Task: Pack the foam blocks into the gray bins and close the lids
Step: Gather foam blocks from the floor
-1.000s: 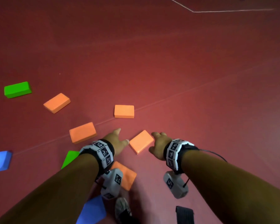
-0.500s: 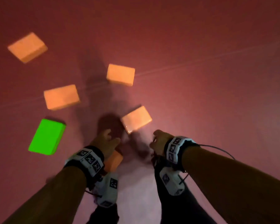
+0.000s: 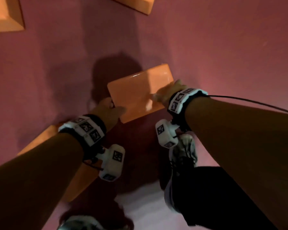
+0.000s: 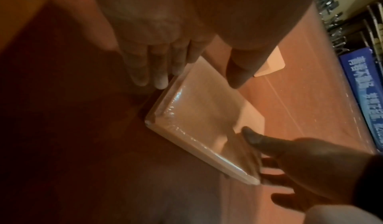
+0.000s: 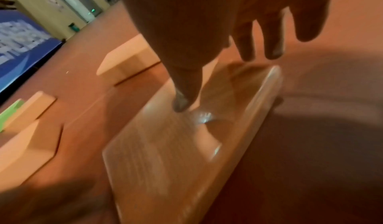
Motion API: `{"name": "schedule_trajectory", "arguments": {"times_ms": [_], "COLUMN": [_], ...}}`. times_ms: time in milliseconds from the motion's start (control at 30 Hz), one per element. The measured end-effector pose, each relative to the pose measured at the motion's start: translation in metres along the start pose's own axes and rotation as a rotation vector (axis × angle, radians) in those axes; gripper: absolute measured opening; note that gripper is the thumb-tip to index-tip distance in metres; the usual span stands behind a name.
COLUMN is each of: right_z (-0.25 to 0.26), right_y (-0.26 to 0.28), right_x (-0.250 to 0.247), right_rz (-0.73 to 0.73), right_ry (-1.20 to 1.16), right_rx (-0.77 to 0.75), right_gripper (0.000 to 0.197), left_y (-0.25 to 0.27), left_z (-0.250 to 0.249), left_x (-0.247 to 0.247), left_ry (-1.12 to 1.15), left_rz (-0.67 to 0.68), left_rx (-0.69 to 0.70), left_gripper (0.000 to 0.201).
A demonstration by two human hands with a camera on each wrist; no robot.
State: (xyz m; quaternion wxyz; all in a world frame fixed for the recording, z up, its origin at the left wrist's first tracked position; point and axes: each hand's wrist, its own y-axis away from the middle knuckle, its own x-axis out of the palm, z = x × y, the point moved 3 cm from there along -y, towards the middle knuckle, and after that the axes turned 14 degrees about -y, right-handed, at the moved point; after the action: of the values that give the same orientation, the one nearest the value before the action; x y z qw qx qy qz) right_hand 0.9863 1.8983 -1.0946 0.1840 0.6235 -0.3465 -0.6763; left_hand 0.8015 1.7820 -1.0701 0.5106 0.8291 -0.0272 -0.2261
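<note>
An orange foam block [image 3: 138, 92] in shiny plastic wrap lies between my two hands over the red floor. My left hand [image 3: 114, 107] is at its near left end. Its thumb lies over the top and its straight fingers [image 4: 159, 81] touch the edge. My right hand [image 3: 160, 95] pinches the right end. Its thumb [image 5: 180, 103] presses on the block's [image 5: 165, 154] top face, and in the left wrist view its fingers [image 4: 273, 178] reach under that end. No gray bin is in view.
A second orange block [image 3: 83, 178] lies under my left forearm. Two more orange blocks sit at the top left [image 3: 5, 15] and the top edge [image 3: 136, 4]. My shoe [image 3: 183, 156] stands just right of the wrapped block. A green block [image 5: 8, 114] lies further off.
My head has dropped much closer to the floor. Both hands have moved forward onto the wrapped orange block, which they were short of half a second ago, and the right hand has taken hold.
</note>
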Motion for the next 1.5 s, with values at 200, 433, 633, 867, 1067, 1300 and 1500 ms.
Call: {"name": "schedule_trajectory", "arguments": {"times_ms": [200, 433, 633, 867, 1067, 1300, 1500], "right_z": [0.012, 0.039, 0.156, 0.208, 0.185, 0.183, 0.173], "right_y": [-0.007, 0.057, 0.133, 0.171, 0.147, 0.148, 0.143], "right_x": [0.001, 0.015, 0.023, 0.085, 0.138, 0.133, 0.132], "right_rz": [0.224, 0.077, 0.122, 0.353, 0.53, 0.785, 0.696], "right_ry": [-0.145, -0.676, -0.649, -0.388, -0.614, -0.67, -0.812], "right_rx": [-0.017, -0.087, -0.375, -0.546, -0.457, -0.318, -0.33], "right_gripper": [0.043, 0.107, 0.083, 0.079, 0.077, 0.042, 0.051], "left_y": [-0.067, -0.009, 0.072, 0.115, 0.105, 0.094, 0.093], "left_z": [0.011, 0.034, 0.134, 0.265, 0.298, 0.293, 0.273], "left_x": [0.019, -0.045, -0.153, -0.121, -0.041, -0.024, -0.041], "left_ry": [0.06, 0.218, 0.373, 0.65, 0.812, 1.172, 1.239], "left_rz": [-0.079, -0.224, -0.522, -0.615, -0.531, -0.388, -0.346], "left_rx": [-0.091, -0.077, -0.172, -0.497, -0.591, -0.414, -0.286], "left_gripper": [0.09, 0.07, 0.037, 0.073, 0.088, 0.057, 0.048]}}
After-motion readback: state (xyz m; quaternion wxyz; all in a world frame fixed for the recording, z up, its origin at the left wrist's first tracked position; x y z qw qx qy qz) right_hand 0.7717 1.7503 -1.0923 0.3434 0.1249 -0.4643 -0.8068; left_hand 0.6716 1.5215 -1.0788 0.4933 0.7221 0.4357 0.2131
